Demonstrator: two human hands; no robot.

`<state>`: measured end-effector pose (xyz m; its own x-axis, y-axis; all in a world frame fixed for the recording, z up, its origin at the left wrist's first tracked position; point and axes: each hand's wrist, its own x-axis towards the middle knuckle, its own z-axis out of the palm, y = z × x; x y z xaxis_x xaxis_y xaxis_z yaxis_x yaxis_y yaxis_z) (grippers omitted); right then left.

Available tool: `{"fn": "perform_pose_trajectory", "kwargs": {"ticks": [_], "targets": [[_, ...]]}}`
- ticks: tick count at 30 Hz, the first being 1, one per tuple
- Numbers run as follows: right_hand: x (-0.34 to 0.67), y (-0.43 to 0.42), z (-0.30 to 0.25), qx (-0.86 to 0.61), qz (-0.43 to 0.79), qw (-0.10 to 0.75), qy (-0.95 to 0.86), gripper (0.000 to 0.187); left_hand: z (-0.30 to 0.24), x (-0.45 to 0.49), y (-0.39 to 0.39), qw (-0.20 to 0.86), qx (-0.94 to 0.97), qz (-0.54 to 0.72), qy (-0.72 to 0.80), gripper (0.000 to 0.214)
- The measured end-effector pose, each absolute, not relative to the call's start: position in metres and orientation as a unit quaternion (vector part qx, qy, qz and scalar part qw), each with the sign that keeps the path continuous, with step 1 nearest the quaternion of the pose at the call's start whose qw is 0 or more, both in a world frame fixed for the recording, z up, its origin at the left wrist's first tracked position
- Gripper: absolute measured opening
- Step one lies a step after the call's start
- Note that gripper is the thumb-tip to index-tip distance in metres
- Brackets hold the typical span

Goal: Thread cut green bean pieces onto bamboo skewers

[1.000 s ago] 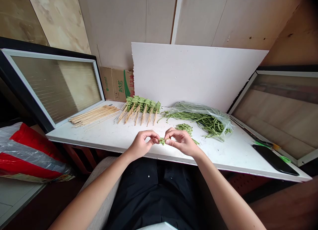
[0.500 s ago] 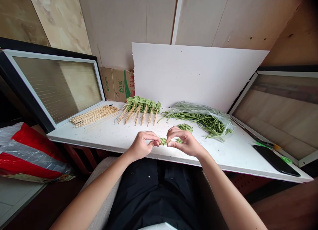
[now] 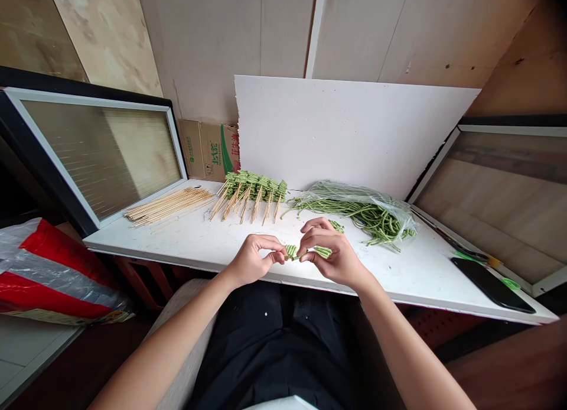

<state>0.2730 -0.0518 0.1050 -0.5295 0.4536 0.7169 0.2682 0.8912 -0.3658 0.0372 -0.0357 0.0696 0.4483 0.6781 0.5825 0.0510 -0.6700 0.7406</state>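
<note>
white tabletop (image 3: pixel 411 274) shows open room left and right of centre; black phone (image 3: pixel 493 285) lies by its right front edge. near that edge's middle, left hand (image 3: pixel 254 259) grip pinches a row of cut beans (image 3: pixel 291 251); right hand (image 3: pixel 334 256) grip pinches a thin piece (image 3: pixel 298 257), kind unclear, beside it. carton (image 3: pixel 208 150) behind reads green 北大荒, red 花生油.

Bare left hand (image 3: pixel 259 259): thumb and forefinger pinched;
Bare right hand (image 3: pixel 333 255): fingers arched, tips pinched against thumb;
Bare forearms (image 3: pixel 401 339): reaching forward, converging
</note>
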Motion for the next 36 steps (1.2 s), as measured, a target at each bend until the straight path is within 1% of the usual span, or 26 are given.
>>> {"fn": "perform_pose_trajectory", "kwargs": {"ticks": [6,10,15,19,23,27,31,36], "targets": [[0.268,-0.051,0.100,-0.208,0.063,0.474,-0.853,0.013,0.064,0.038,-0.032,0.405,0.752,0.472,0.218,0.017],[0.270,-0.049,0.097,-0.218,0.055,0.465,-0.856,0.014,0.059,0.040,-0.027,0.416,0.744,0.475,0.219,0.021],[0.272,-0.047,0.094,-0.244,0.038,0.418,-0.874,0.020,0.050,0.041,-0.017,0.391,0.745,0.480,0.251,0.022],[0.271,-0.042,0.088,-0.270,0.051,0.388,-0.880,0.021,0.043,0.039,-0.011,0.382,0.758,0.453,0.274,0.025],[0.272,-0.038,0.084,-0.287,0.066,0.393,-0.871,0.017,0.043,0.038,-0.013,0.369,0.758,0.452,0.290,0.020],[0.275,-0.037,0.085,-0.287,0.060,0.402,-0.867,0.014,0.046,0.040,-0.019,0.320,0.764,0.473,0.302,0.018],[0.277,-0.037,0.086,-0.288,0.061,0.402,-0.867,0.014,0.050,0.041,-0.025,0.259,0.783,0.482,0.297,0.014],[0.277,-0.035,0.083,-0.288,0.081,0.397,-0.868,0.019,0.050,0.040,-0.026,0.218,0.809,0.476,0.268,0.011]]}}
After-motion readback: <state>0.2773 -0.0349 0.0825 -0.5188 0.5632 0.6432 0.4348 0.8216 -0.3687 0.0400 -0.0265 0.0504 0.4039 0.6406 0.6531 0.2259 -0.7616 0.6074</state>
